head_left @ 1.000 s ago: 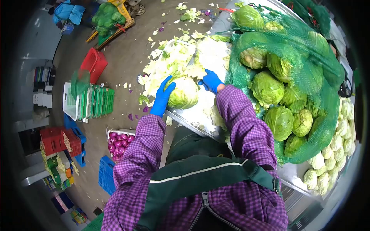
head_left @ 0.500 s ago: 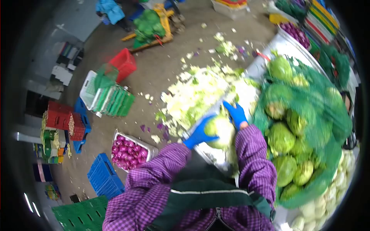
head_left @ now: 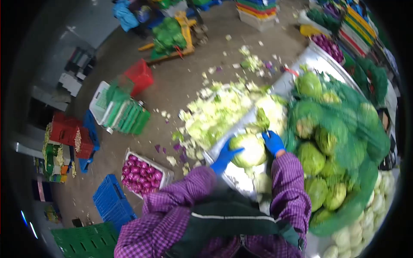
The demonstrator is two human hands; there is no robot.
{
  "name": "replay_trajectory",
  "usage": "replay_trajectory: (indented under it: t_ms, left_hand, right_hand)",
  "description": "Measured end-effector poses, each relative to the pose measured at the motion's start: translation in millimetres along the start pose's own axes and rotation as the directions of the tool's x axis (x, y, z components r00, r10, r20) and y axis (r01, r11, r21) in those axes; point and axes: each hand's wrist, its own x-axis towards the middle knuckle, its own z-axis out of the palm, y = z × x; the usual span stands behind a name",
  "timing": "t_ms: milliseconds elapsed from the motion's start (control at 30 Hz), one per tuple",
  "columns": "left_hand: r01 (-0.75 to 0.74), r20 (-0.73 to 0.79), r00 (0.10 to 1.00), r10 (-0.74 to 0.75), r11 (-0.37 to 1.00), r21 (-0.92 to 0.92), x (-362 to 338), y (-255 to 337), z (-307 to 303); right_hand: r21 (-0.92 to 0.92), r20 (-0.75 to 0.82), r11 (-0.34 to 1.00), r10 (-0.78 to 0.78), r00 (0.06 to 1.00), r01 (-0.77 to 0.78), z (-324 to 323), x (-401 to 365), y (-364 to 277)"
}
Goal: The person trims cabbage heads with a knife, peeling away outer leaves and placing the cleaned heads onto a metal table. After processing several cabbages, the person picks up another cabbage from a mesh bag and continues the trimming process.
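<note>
A pale green cabbage rests on the metal work surface in front of me. My left hand, in a blue glove, grips its left side with the thumb over the top. At the upper right of the cabbage, my right hand, gloved too, has its fingers curled at the edge of a loose green leaf. Exactly how the fingertips meet the leaf is too small to see. Right of my hands, a green net sack holds several whole cabbages.
Cut leaves lie heaped past the surface's far edge. A crate of red onions and a blue crate stand on the left. Peeled pale cabbages lie at lower right. A person is at the far left.
My right hand has moved slightly down and right, and its spread fingers have curled in by the leaf. The cabbage has turned a little between my hands.
</note>
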Motion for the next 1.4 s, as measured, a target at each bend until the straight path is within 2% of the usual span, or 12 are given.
replay_trajectory:
  t_ms: [67, 200, 267, 300, 400, 533, 867, 1000, 1067, 1200, 1267, 1400]
  left_hand:
    - [0.089, -0.019, 0.995, -0.093, 0.983, -0.160, 4.4, 0.7, -18.5]
    - [0.222, -0.069, 0.968, -0.242, 0.950, -0.220, -11.8, 44.4, -9.9]
    - [0.168, -0.029, 0.985, -0.171, 0.982, -0.086, -11.9, 46.5, -6.7]
    - [0.115, 0.023, 0.993, -0.114, 0.992, -0.049, -8.7, 41.6, -9.0]
    - [0.085, 0.013, 0.996, -0.085, 0.996, -0.004, -1.6, 34.2, -13.7]
    - [0.126, 0.023, 0.992, -0.125, 0.990, -0.058, 3.8, 41.8, -12.7]
    - [0.153, -0.134, 0.976, -0.174, 0.976, -0.157, -3.5, 44.1, 11.6]
    - [0.167, -0.104, 0.977, -0.186, 0.971, -0.169, 4.8, 36.0, 6.0]
    - [0.158, -0.108, 0.978, -0.176, 0.975, -0.159, 5.6, 27.3, -1.4]
    - [0.208, -0.165, 0.957, -0.236, 0.963, -0.170, -8.8, 49.1, 17.3]
    - [0.217, -0.212, 0.945, -0.249, 0.963, -0.162, -6.9, 47.9, 18.1]
    - [0.094, -0.164, 0.978, -0.128, 0.976, -0.196, -11.5, 43.9, 18.6]
  right_hand:
    - [-0.146, 0.097, 0.987, 0.076, 0.992, -0.062, -2.6, -20.8, 20.8]
    - [0.161, 0.029, 0.985, 0.055, 0.998, -0.059, 6.0, -76.2, 17.1]
    - [0.233, -0.145, 0.972, 0.013, 0.989, 0.021, 20.8, -91.0, 5.6]
    - [0.506, -0.054, 0.860, 0.110, 0.992, -0.068, 17.4, -92.6, -10.6]
    - [0.510, -0.254, 0.855, 0.047, 0.966, 0.092, 10.5, -71.4, -35.9]
    - [-0.051, -0.120, 0.999, -0.002, 0.993, -0.005, 4.2, -67.5, -28.6]
    - [-0.049, -0.013, 0.989, 0.138, 0.990, -0.138, -21.3, -128.8, -19.5]
    - [-0.149, -0.304, 0.983, 0.056, 0.951, -0.106, -64.1, -115.5, -40.1]
    - [-0.365, 0.006, 0.930, 0.040, 0.999, -0.035, -59.6, -109.5, -30.3]
    - [0.119, -0.167, 0.988, -0.078, 0.983, 0.099, -35.1, -123.5, -67.0]
    - [0.020, -0.273, 0.973, -0.216, 0.938, 0.230, 6.1, -122.3, -57.3]
    - [0.145, -0.187, 0.984, -0.074, 0.980, 0.102, 26.4, -101.7, -56.7]
